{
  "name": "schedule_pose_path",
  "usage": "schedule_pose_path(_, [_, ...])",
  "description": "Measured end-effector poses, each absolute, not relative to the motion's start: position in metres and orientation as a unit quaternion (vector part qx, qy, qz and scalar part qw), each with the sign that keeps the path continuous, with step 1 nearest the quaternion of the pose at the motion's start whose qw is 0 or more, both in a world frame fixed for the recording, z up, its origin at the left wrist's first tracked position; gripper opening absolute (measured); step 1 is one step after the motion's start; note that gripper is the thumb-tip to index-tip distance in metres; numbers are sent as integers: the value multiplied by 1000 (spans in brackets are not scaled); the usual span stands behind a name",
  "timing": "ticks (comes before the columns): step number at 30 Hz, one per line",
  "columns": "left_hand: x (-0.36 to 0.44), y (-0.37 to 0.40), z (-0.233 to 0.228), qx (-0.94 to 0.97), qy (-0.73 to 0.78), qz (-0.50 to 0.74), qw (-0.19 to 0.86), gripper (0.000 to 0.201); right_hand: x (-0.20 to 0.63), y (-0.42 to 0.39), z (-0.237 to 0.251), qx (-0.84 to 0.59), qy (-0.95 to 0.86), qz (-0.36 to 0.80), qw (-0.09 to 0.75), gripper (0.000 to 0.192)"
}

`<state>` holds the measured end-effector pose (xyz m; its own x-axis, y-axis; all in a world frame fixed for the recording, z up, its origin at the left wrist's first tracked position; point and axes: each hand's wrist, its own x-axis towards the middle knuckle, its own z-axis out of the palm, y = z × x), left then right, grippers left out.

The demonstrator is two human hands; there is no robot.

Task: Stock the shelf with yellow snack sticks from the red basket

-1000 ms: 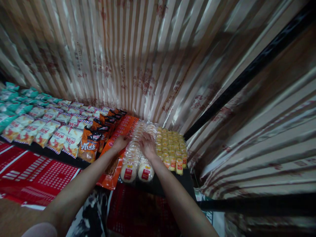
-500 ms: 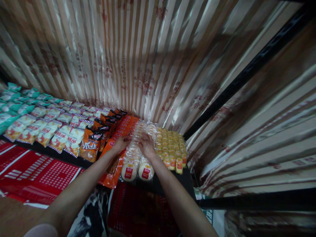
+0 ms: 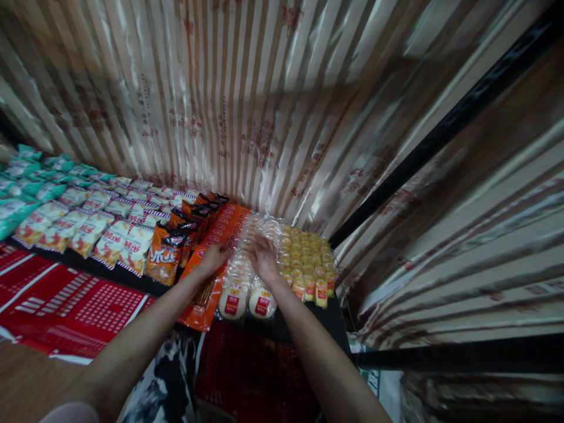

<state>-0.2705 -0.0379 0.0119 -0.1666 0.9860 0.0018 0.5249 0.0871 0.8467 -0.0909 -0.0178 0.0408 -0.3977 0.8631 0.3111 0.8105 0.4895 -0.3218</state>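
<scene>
Two rows of clear-wrapped round rice cracker packets point(image 3: 232, 302) with red labels stand on the dark shelf point(image 3: 304, 323). My left hand point(image 3: 215, 257) touches the left row, its fingers curled together at the packets' edge. Over the same rows my right hand point(image 3: 264, 258) bends its fingers down onto the wrappers, facing the left hand. The fingertips of both hands partly vanish among the shiny plastic. Under and beside my left wrist lies a flat orange snack bag point(image 3: 200, 317). Small yellow-wrapped snacks point(image 3: 308, 255) form rows just right of my right hand.
Orange-and-black snack bags point(image 3: 164, 255), white snack bags point(image 3: 106, 238) and teal bags point(image 3: 17, 211) line the shelf leftward. A striped curtain point(image 3: 247, 117) hangs behind. A black diagonal post point(image 3: 409, 158) rises at right. Red printed sheeting point(image 3: 83, 308) hangs along the front.
The view has shifted very slightly. Both hands stay at the rice cracker packets, with little visible movement of the goods.
</scene>
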Motion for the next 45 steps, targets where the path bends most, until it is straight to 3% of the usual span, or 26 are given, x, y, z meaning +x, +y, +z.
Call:
schedule_pose_path(12, [-266,-49,22,516,563,455,458,14,-85,-27,43,-485,-840,102,223,18])
schedule_pose_path(22, [-259,-48,21,488,562,483,460,13,-87,-24,43,-502,-829,116,216,12])
schedule_pose_path(34, [-266,-72,19,519,594,441,429,35,-90,-28,38,-505,-824,96,240,15])
schedule_pose_path(45, [-264,-83,5,516,622,432,400,19,-82,-37,47,-483,-834,87,254,16])
